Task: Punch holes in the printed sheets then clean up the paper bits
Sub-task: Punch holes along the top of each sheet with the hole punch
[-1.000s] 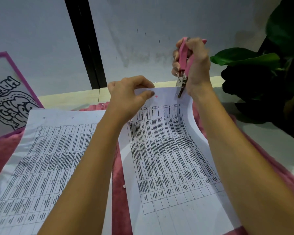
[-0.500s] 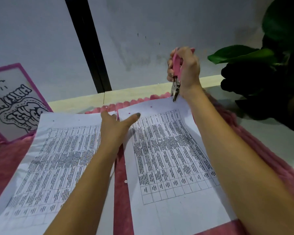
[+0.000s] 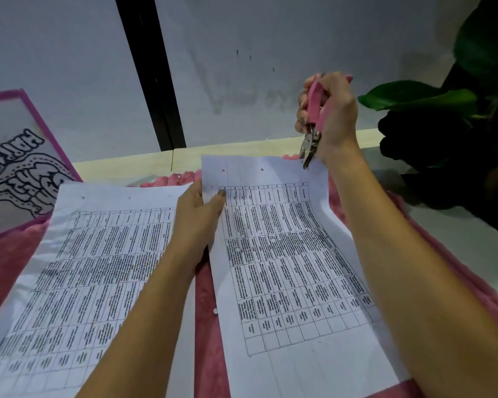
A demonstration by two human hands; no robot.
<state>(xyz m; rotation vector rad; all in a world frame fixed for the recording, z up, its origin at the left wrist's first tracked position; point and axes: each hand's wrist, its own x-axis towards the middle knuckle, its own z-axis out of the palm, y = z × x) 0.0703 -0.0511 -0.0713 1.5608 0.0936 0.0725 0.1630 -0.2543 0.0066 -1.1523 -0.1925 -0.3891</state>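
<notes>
Two printed sheets with tables lie on a pink fuzzy mat. My left hand pinches the left edge of the right sheet near its top, thumb on the paper. That sheet shows two punched holes along its top margin. My right hand grips a pink-handled hole punch, whose metal jaws sit at the sheet's top right corner. The left sheet lies flat beside my left forearm. A small white paper bit rests on the mat between the sheets.
A pink-framed sign with black lettering leans at the far left. A dark green plant stands at the right. A pale wooden ledge and a grey wall run behind the mat.
My left hand moved from the gap between the sheets to pinch the right sheet's left edge. The sheet's top has lifted slightly, and the punch stays at its top right corner.
</notes>
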